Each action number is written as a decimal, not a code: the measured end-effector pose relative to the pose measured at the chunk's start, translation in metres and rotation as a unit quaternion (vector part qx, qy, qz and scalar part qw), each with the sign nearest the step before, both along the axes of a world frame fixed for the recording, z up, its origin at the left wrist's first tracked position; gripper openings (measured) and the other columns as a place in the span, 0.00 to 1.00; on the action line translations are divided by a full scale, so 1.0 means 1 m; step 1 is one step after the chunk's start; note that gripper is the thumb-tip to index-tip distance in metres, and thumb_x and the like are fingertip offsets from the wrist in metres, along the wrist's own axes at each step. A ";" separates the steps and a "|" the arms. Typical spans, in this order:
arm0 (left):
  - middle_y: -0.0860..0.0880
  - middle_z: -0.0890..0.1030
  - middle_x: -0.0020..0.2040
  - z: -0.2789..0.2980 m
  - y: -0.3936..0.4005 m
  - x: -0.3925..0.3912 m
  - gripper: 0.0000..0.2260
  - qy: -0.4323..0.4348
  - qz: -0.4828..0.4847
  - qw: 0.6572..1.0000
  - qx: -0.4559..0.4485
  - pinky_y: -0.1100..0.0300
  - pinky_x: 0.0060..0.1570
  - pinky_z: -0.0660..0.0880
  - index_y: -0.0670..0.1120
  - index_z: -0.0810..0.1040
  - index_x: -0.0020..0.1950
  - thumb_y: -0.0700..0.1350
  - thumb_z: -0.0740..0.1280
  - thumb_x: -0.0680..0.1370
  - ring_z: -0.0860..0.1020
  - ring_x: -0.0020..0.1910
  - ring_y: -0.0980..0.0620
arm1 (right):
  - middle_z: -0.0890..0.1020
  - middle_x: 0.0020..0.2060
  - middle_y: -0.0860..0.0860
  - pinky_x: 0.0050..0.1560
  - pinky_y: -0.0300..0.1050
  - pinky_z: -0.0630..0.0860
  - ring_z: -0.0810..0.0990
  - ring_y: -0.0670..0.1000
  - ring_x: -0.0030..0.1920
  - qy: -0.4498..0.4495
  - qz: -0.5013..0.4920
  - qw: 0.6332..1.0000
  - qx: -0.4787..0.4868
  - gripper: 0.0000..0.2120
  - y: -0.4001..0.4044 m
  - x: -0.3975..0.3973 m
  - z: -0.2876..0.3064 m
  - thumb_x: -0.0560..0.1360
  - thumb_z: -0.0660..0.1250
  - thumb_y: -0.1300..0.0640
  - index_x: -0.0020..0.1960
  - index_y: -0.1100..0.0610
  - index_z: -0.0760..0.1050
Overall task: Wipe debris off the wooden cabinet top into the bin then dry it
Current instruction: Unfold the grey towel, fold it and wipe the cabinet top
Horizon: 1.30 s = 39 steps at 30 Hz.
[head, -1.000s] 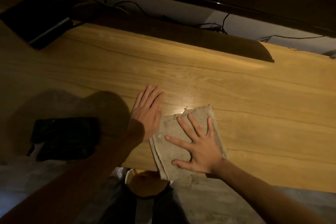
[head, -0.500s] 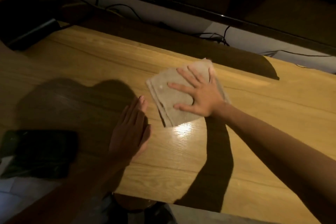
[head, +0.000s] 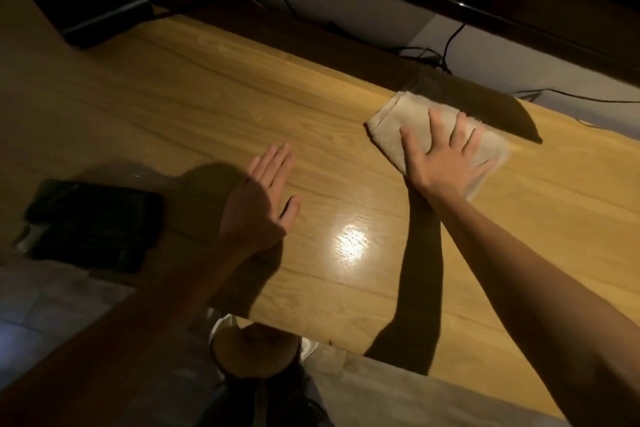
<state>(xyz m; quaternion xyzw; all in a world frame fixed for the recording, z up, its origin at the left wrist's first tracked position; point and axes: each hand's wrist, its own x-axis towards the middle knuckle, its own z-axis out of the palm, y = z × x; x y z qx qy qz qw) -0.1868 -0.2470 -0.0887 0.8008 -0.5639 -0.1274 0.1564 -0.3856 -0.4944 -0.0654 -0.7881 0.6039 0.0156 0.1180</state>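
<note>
A folded beige cloth (head: 393, 125) lies on the wooden cabinet top (head: 194, 107), near its back edge on the right. My right hand (head: 440, 156) presses flat on the cloth with fingers spread. My left hand (head: 259, 198) is flat with straight fingers, low over the wood near the middle, holding nothing. Below the front edge, a round bin (head: 252, 350) shows between the cabinet and my body. No debris is plain to see in the dim light.
A black flat object (head: 93, 222) lies at the front left of the top. A dark box (head: 86, 7) sits at the back left. Cables (head: 429, 55) run along the white wall behind, under a dark screen edge (head: 485, 14). A glare spot (head: 349, 243) shines mid-wood.
My right hand has pushed the cloth from the front edge away toward the back right. My left hand has lifted off beside the cloth and stayed near the middle.
</note>
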 end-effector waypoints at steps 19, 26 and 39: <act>0.46 0.50 0.83 0.003 0.013 -0.067 0.31 -0.025 -0.097 0.995 0.018 0.45 0.79 0.44 0.47 0.52 0.83 0.55 0.54 0.81 0.46 0.82 0.48 | 0.44 0.84 0.46 0.72 0.80 0.41 0.40 0.57 0.83 0.037 0.215 0.976 0.004 0.35 0.235 -0.142 -0.008 0.75 0.48 0.20 0.79 0.28 0.49; 0.46 0.51 0.83 0.001 -0.015 -0.118 0.29 -0.040 -0.071 0.996 0.019 0.48 0.79 0.42 0.45 0.54 0.82 0.51 0.49 0.81 0.47 0.82 0.47 | 0.48 0.84 0.44 0.72 0.80 0.46 0.45 0.54 0.83 0.025 0.299 0.954 -0.028 0.35 0.170 -0.146 -0.014 0.74 0.52 0.20 0.79 0.28 0.51; 0.44 0.52 0.83 -0.002 -0.113 -0.151 0.29 -0.013 0.027 0.999 0.019 0.45 0.79 0.43 0.46 0.54 0.82 0.56 0.44 0.82 0.49 0.82 0.45 | 0.48 0.83 0.42 0.75 0.76 0.41 0.44 0.53 0.83 0.016 0.290 0.957 -0.008 0.34 -0.035 -0.105 -0.015 0.76 0.44 0.22 0.80 0.30 0.48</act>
